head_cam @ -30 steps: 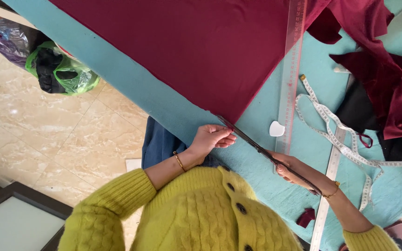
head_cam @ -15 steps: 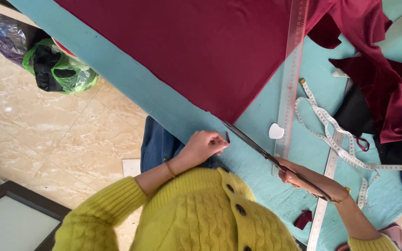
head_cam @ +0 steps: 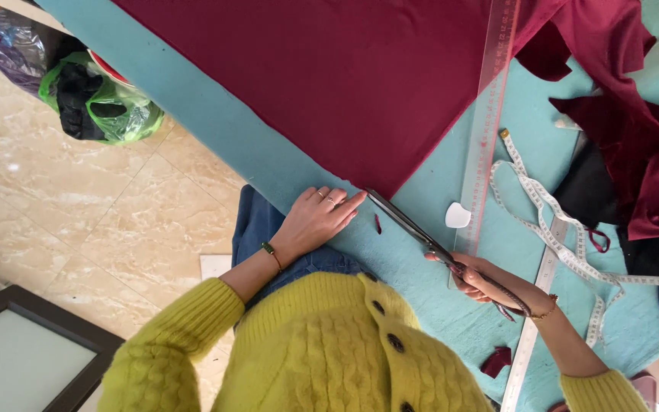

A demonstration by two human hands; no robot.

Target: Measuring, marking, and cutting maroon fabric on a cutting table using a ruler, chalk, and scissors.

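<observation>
**Hands at fabric corner, scissors in right**

Left hand (head_cam: pixel 316 219) lies flat, fingers spread, pressed on the teal counter (head_cam: pixel 215 130) edge, fingertips just touching the corner of the dark red fabric (head_cam: pixel 329 76). Right hand (head_cam: pixel 480 276) is wrapped around the handles of the scissors (head_cam: pixel 409 225); blades lie low on the counter, tips at the fabric corner, just beside the left fingertips. Cannot tell if the blades are parted.

Surface: teal felt-like cover over the whole counter. Red fabric spread flat across the upper part. Clear long ruler (head_cam: pixel 490 114) runs along the fabric's right edge. White chalk piece (head_cam: pixel 458 215) sits beside the ruler, near the scissors. White tape measure (head_cam: pixel 558 221) loops to the right, over a second ruler (head_cam: pixel 535 320). Crumpled red cloth pieces (head_cam: pixel 634 152) pile at the right, small red scraps (head_cam: pixel 497 360) near the body.

Room: beige marble-look tile floor (head_cam: pixel 78 214) on the left. Green plastic bag (head_cam: pixel 108 107) with dark contents on the floor by the counter, purple bag (head_cam: pixel 5 46) next to it. Dark-framed panel (head_cam: pixel 17 351) at bottom left.
</observation>
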